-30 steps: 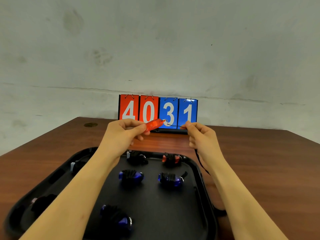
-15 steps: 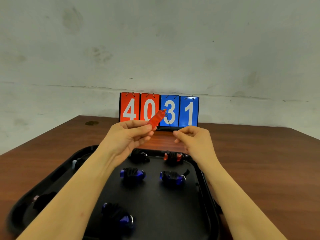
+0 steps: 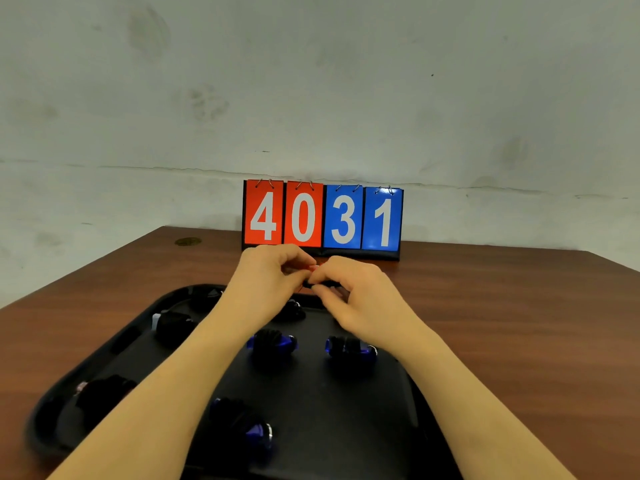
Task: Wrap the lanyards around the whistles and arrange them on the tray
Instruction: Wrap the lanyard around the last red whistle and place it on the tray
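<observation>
— Whistle (image 3: 313, 268), the red one: where is it?
— Pinched between my left hand (image 3: 268, 277) and right hand (image 3: 349, 289), above the tray's (image 3: 398, 393) far edge; black lanyard (image 3: 313, 283) under my fingers.
— And the others?
— Wrapped, lying on the tray; a blue one (image 3: 272, 342) sits just below my wrists.

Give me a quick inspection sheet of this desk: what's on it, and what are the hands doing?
Surface: brown wooden table, with a black tray on it.
Job's things: wrapped blue whistles lie spaced on the tray; others look dark and blurred. A red whistle is pinched between both hands.
Clutter: scoreboard reading 4031 at the table's far edge.
Hands: left hand and right hand meet over the tray's far rim, working a black lanyard.
Cables: nothing seen.
Surroundings: stained pale wall.
</observation>
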